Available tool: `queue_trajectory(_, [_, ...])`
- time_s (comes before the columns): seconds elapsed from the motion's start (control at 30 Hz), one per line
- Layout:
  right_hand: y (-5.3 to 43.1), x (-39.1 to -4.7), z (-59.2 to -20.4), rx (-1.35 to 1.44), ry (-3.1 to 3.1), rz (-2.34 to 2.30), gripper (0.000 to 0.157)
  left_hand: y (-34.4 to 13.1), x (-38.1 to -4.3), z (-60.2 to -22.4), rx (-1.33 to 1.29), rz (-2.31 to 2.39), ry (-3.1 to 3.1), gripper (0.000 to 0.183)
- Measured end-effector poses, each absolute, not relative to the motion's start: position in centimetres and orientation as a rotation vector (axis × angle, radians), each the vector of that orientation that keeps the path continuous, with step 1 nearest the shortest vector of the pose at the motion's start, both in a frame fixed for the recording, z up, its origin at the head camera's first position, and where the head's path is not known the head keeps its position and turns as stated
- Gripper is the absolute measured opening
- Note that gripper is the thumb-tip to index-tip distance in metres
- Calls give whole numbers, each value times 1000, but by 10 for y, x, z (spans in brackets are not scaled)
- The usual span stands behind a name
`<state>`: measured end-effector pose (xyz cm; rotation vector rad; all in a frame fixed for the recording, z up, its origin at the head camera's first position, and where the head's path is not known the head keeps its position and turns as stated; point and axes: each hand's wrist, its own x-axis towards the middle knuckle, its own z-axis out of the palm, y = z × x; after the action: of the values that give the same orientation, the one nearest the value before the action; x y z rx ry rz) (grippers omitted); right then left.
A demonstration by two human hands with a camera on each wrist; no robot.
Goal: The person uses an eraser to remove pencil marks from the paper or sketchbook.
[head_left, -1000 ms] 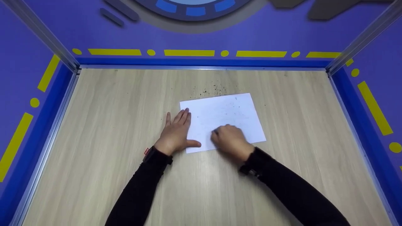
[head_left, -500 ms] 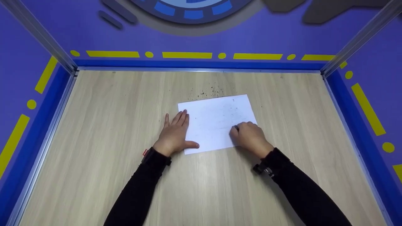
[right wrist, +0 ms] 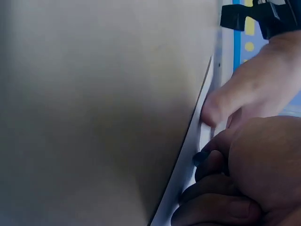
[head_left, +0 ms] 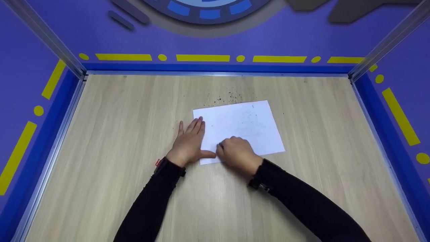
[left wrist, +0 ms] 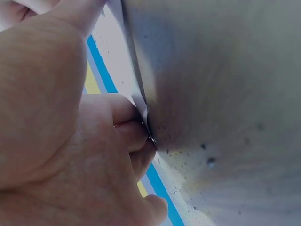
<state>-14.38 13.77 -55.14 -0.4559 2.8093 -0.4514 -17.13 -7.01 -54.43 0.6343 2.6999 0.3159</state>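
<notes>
A white sheet of paper (head_left: pixel 231 124) with faint grey marks and dark specks lies slightly turned on the wooden table. My left hand (head_left: pixel 189 144) rests flat on its left edge, thumb and fingers spread. Low on the sheet, just beside the left thumb, my right hand (head_left: pixel 237 153) is curled round a small dark eraser. Most of the eraser (right wrist: pixel 200 158) is hidden in the fist; only a dark rounded end peeks out in the right wrist view. In the left wrist view, the left hand's fingertips (left wrist: pixel 141 157) press at the paper's edge.
Dark crumbs (head_left: pixel 231 97) are scattered on the table (head_left: pixel 111 134) behind the sheet. Purple and blue panels with yellow marks stand along the back (head_left: pixel 215 40) and both sides, set in metal rails.
The right hand went from the middle of the sheet out to its right side, then back left to near the left thumb. The left hand has stayed in place on the paper.
</notes>
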Motion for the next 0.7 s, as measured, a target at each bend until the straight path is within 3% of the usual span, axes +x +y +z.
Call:
queue_trajectory(0.4, [259, -145, -547, -71, 2859, -487, 50, -68, -173, -544, 609, 352, 2667, 133])
queue_trajectory(0.53, [263, -143, -546, -25, 2847, -498, 49, -68, -172, -544, 615, 348, 2668, 132])
queue_trajectory(0.7, [221, -139, -549, -66, 2835, -620, 50, -69, -173, -544, 623, 325, 2675, 132])
